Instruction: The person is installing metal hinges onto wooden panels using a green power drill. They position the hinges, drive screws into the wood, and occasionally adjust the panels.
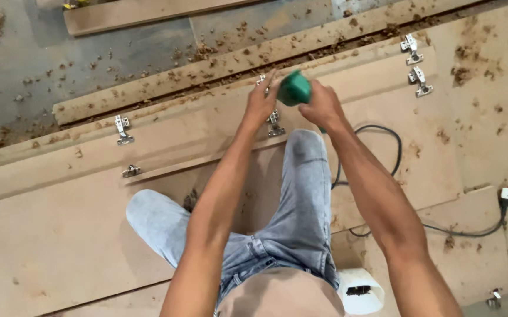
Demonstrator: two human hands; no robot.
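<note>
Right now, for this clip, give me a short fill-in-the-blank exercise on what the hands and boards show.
1. The right hand grips a power tool whose body is ____ in colour.
2. The left hand rests by a metal ____ fixed on the board.
3. The black cable ends at a ____ plug.
4. The person's trousers are light blue ____.

Missing words: green; hinge; white; jeans

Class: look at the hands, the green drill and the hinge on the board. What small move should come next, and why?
Probably press the drill down onto the hinge. The right hand grips the drill right above it, while the left hand steadies beside it on the board. Whether the tip already sits in a screw cannot be seen.
</note>
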